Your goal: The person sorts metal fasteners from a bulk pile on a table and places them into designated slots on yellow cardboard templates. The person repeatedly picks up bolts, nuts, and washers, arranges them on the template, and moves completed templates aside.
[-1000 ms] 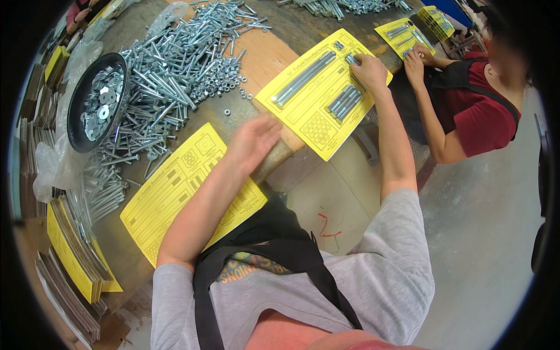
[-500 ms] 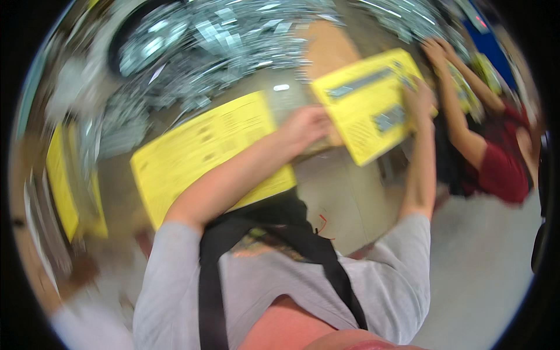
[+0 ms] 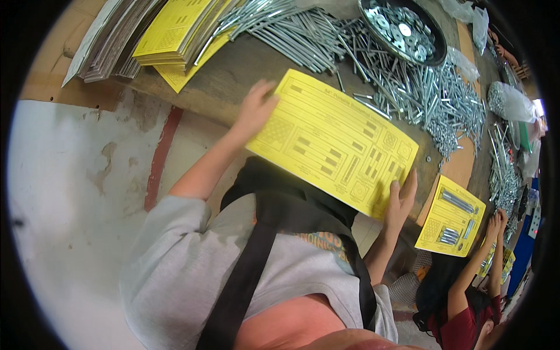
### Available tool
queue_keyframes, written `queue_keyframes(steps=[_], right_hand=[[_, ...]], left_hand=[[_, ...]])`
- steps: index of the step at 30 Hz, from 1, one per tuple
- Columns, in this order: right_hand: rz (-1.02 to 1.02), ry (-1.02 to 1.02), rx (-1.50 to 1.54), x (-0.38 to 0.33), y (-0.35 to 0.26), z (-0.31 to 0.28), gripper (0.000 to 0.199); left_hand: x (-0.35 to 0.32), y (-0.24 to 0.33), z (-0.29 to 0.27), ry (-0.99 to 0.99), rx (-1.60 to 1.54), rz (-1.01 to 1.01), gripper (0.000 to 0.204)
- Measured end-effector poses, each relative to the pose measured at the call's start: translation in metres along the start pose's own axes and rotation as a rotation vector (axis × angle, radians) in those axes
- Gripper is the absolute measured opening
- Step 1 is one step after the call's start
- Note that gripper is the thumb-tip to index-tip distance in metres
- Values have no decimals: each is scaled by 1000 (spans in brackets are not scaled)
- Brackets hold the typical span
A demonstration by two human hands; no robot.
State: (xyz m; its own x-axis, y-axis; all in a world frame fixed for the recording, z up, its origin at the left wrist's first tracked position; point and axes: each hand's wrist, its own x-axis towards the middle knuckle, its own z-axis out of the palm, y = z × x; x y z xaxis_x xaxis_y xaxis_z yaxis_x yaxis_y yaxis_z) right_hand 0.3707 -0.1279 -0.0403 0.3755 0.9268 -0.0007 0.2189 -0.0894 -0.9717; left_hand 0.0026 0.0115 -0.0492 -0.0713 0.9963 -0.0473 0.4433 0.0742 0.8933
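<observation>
A yellow printed card (image 3: 326,146) is held at a slant in front of me, over the table's near edge. No hardware lies on it. My left hand (image 3: 255,111), slightly blurred, grips its left edge. At the lower right corner my right hand (image 3: 401,201) has its thumb on top, with the other fingers partly hidden. Farther right lies another yellow card (image 3: 434,224) carrying metal rods and small parts, apart from both hands.
Yellow cards (image 3: 169,35) stand stacked at the far left. Metal rods (image 3: 297,38) and small bolts (image 3: 446,111) cover the table's back, beside a black bowl of washers (image 3: 402,32). At right, a co-worker's hands (image 3: 496,224) are over the table. Cardboard (image 3: 458,166) lies nearby.
My view has swung left. My right hand has let go of the card with metal parts, which lies to the right. Both hands now hold the bare printed card.
</observation>
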Motion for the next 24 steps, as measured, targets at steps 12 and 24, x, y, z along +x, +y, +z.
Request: queue_keyframes(steps=[12,24], right_hand=[[-699,-300,-698,154,-67,193,36],[-394,-307,-743,194,-79,200,21]], left_hand=[[127,18,-3,-7,403,481,27],[164,27,-4,-289,872,888,33]])
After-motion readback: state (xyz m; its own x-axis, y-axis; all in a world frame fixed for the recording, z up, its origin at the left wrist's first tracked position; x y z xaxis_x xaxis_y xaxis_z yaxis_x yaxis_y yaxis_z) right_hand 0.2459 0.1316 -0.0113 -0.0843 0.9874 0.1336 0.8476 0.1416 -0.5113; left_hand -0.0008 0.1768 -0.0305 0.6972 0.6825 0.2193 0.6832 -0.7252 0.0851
